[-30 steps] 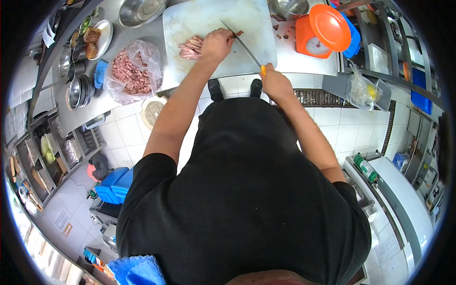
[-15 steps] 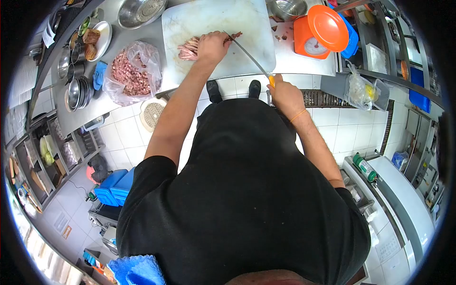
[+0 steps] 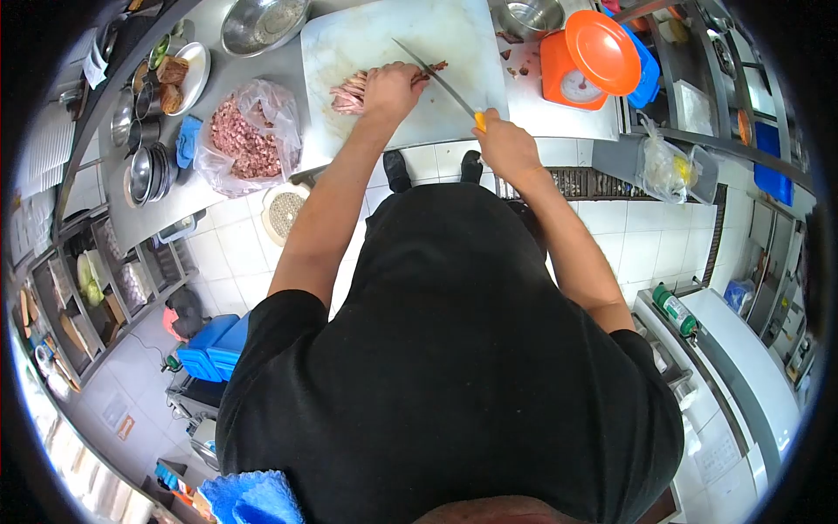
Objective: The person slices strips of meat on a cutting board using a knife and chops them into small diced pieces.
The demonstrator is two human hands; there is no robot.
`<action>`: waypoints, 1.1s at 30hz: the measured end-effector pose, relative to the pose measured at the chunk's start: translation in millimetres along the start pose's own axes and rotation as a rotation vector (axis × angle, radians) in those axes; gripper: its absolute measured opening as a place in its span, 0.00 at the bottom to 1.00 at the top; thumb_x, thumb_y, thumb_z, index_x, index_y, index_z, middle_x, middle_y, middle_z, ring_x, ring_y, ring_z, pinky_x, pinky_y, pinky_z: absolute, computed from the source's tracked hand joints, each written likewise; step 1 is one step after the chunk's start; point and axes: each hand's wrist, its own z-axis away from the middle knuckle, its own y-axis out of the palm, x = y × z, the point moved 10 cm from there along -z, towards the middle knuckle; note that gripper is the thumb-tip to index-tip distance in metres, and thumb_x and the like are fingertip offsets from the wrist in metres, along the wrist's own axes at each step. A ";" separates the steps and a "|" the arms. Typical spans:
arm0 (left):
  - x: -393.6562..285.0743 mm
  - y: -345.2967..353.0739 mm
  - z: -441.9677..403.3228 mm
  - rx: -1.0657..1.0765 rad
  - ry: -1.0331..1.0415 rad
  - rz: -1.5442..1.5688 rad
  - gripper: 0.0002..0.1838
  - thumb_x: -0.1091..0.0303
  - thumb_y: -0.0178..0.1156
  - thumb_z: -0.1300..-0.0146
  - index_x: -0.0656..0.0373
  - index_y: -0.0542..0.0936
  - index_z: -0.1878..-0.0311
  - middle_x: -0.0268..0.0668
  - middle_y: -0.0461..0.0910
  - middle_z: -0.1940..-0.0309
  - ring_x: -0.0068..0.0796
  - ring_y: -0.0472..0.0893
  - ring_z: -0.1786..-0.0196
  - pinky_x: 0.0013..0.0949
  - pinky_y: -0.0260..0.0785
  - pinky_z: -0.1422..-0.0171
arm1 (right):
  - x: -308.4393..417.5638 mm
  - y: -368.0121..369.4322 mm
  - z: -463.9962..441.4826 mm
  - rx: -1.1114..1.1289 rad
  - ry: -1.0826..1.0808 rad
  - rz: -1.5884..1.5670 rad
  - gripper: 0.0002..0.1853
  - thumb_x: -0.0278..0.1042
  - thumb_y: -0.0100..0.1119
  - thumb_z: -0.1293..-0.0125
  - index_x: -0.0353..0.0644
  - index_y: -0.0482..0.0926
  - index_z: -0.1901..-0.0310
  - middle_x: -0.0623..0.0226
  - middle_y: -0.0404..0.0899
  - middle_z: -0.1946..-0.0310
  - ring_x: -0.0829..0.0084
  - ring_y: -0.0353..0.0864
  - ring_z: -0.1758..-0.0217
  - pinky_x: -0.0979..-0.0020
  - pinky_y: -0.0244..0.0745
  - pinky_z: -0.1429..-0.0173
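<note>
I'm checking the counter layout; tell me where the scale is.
In the head view, the scale stands upper right on the counter, right of the board.

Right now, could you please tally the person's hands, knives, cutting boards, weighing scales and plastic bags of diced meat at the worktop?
Left hand and right hand: 2
Knife: 1
Cutting board: 1
Orange scale: 1
Bag of diced meat: 1
Total: 6

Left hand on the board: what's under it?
Pinkish meat strips stick out from one side of the left hand, and a darker piece shows on the other, near the knife. The cutting board lies beneath. Whatever the hand itself covers can't be seen.
</note>
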 end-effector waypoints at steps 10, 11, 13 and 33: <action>5.7 3.7 2.6 -0.039 -0.019 -0.002 0.12 0.57 0.71 0.36 0.54 0.88 0.56 0.40 0.88 0.59 0.47 0.87 0.53 0.51 0.76 0.42 | -18.8 3.5 49.2 0.073 0.029 0.057 0.21 0.47 0.58 0.22 0.34 0.72 0.45 0.43 0.87 0.67 0.41 0.89 0.61 0.43 0.82 0.56; 5.7 3.3 2.8 -0.047 -0.024 0.008 0.12 0.58 0.72 0.36 0.54 0.88 0.57 0.40 0.88 0.60 0.47 0.87 0.54 0.50 0.76 0.43 | -19.1 5.2 49.5 0.070 0.028 0.048 0.21 0.47 0.57 0.22 0.34 0.72 0.45 0.43 0.87 0.67 0.40 0.89 0.61 0.43 0.82 0.55; 6.1 4.3 1.4 -0.068 -0.024 0.046 0.10 0.60 0.72 0.37 0.54 0.88 0.57 0.40 0.88 0.60 0.47 0.87 0.55 0.49 0.77 0.45 | -19.7 10.0 49.0 0.063 0.024 0.032 0.21 0.46 0.57 0.22 0.34 0.71 0.44 0.43 0.87 0.66 0.40 0.88 0.61 0.43 0.82 0.55; 6.6 -4.8 8.4 -0.032 -0.046 -0.108 0.11 0.54 0.70 0.34 0.49 0.90 0.57 0.35 0.88 0.60 0.41 0.87 0.52 0.52 0.69 0.40 | -8.0 0.5 42.6 0.052 0.001 0.056 0.20 0.46 0.57 0.22 0.34 0.72 0.46 0.43 0.87 0.67 0.41 0.89 0.61 0.43 0.82 0.56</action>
